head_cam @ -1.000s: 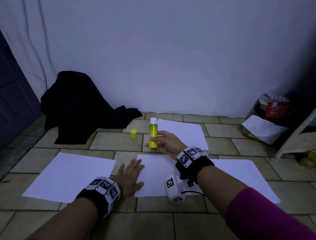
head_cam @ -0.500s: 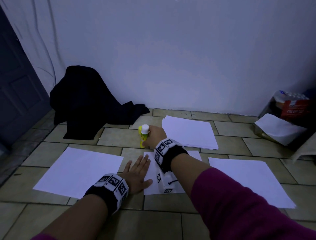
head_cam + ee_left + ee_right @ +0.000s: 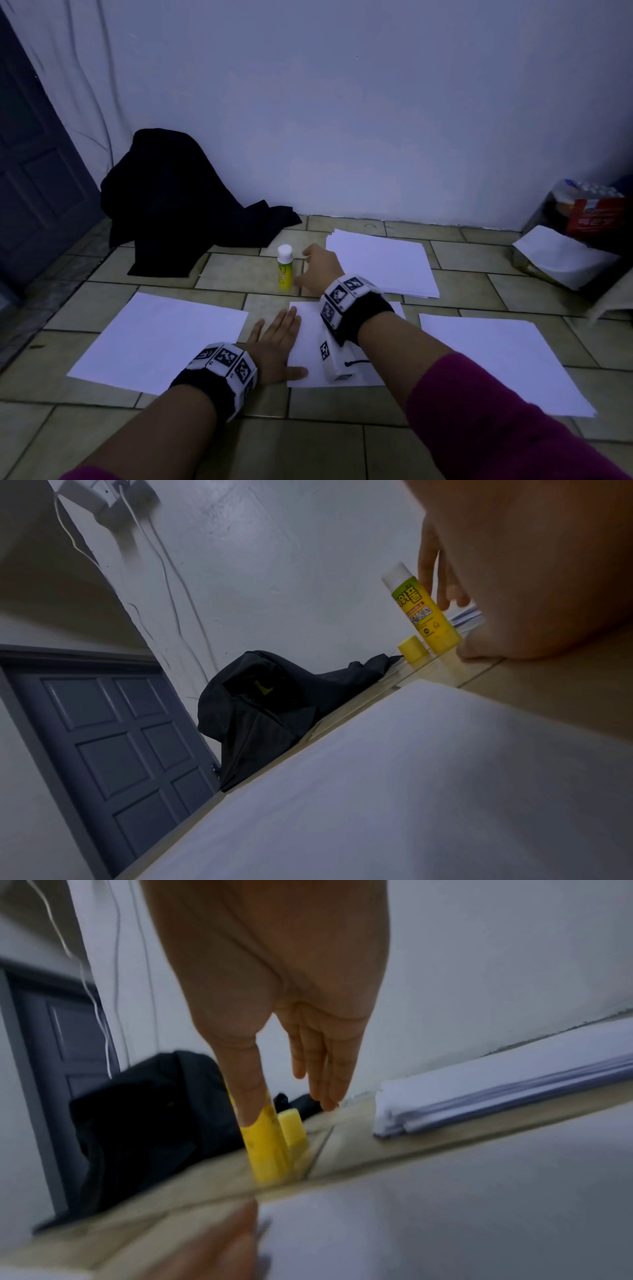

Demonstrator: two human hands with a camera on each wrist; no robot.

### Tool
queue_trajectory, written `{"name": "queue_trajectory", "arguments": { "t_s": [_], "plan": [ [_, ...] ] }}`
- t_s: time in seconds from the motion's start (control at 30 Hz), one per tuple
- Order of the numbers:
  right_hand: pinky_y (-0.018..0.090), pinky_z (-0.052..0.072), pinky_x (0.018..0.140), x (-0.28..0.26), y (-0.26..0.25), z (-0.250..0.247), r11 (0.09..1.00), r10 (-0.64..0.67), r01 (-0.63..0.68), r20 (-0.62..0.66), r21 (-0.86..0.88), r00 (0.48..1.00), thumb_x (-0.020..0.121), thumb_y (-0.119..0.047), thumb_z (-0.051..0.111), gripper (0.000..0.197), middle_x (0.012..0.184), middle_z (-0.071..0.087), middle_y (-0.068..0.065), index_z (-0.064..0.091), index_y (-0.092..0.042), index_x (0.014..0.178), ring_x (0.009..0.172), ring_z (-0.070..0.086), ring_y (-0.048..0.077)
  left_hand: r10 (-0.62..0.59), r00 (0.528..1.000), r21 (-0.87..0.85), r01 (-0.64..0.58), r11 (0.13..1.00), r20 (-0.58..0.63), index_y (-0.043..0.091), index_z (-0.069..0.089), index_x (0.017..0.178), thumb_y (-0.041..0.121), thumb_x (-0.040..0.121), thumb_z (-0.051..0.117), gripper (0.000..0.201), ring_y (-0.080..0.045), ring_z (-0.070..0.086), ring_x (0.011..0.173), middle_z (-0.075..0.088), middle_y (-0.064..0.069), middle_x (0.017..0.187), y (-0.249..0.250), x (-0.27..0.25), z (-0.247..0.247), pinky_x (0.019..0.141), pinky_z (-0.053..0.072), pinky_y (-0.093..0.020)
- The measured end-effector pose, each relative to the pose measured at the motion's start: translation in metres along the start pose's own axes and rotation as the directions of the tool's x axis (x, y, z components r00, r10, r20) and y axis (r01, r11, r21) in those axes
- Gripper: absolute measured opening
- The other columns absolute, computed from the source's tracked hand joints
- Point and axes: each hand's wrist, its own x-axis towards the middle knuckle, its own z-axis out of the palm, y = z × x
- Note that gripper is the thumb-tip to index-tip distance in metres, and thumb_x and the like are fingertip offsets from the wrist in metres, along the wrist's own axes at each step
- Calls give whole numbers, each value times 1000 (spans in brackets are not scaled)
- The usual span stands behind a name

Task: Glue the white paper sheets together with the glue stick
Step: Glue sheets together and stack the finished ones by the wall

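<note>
on a beige tiled floor [image 3: 239, 270] by a pale wall, a yellow glue stick [image 3: 284, 268] stands upright on its base, its white top uppermost and uncapped. its small yellow cap [image 3: 413, 647] sits on the tile just behind it, apart from the stick. the right hand [image 3: 320, 270] hovers just beside the stick on its right, fingers [image 3: 329, 1074] extended and loosely spread, holding nothing; in the right wrist view the thumb overlaps the stick's body, though whether it touches cannot be told through the blur. the left hand [image 3: 275, 346] lies flat, fingers straight and together, with the palm on the tile and the thumb and fingertips pressing on the left edge of a white paper sheet [image 3: 308, 342] in the middle. that middle sheet is partly hidden under the right forearm and the wrist camera. a second single sheet [image 3: 161, 339] lies to the left of it, apart, and a third sheet [image 3: 496, 359] lies to the right, also apart. a thick stack of white paper [image 3: 380, 263] rests further back, just right of the right hand. a black garment [image 3: 171, 205] is heaped against the wall at the left, next to a dark grey panelled door [image 3: 30, 192]. at the far right edge sit a red carton [image 3: 596, 216] and a crumpled white bag [image 3: 561, 257]. both wrists wear black bands with black-and-white marker squares, and purple sleeves cover the forearms.
</note>
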Motion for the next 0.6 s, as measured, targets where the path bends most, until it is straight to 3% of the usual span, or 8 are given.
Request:
{"name": "queue_trajectory", "arguments": {
  "t_s": [0.07,0.13,0.23,0.33,0.47,0.6],
  "plan": [
    [29,44,93,-15,11,-18,994,-31,32,-11,104,999,80,-21,74,63,133,52,10,45,-10,134,118,53,23,-28,1000,2,28,1000,5,7,-21,149,82,65,13,118,-17,-19,147,-29,-5,157,3,-2,-1,117,-8,-40],
    [27,38,97,-37,29,-42,998,-41,38,40,58,998,80,-28,75,68,140,48,8,41,-12,137,126,46,21,-35,999,12,35,999,7,6,-21,149,62,92,36,98,-17,-20,146,-28,-5,157,5,-4,-2,117,-9,-40],
    [33,36,102,-66,72,-77,956,193,-124,254,-266,948,76,-45,75,88,144,43,5,30,-16,145,131,43,24,-29,999,22,29,999,12,7,-21,149,54,96,42,95,-17,-22,146,-29,-4,156,4,-3,-2,117,-10,-41],
    [36,43,98,-93,124,-98,828,432,-266,260,-493,864,63,-57,80,101,138,50,4,32,-14,140,123,50,24,-17,1000,12,17,1000,20,7,-22,149,57,95,41,96,-18,-23,146,-31,-4,156,2,-2,-1,117,-10,-42],
    [45,30,112,-123,180,-98,726,542,-367,156,-582,826,54,-61,82,134,156,14,10,4,-9,150,144,17,26,1,999,28,-2,1000,33,5,-23,148,62,91,40,102,-18,-24,145,-32,-5,155,1,-4,-1,117,-10,-42],
    [48,16,118,-140,205,-88,776,528,-380,190,-503,828,58,-56,83,140,158,-17,10,-13,-9,150,147,-9,27,9,999,53,-11,999,45,5,-24,147,59,93,44,102,-19,-26,144,-34,-5,154,-1,-4,0,117,-11,-43]
  ]
}}
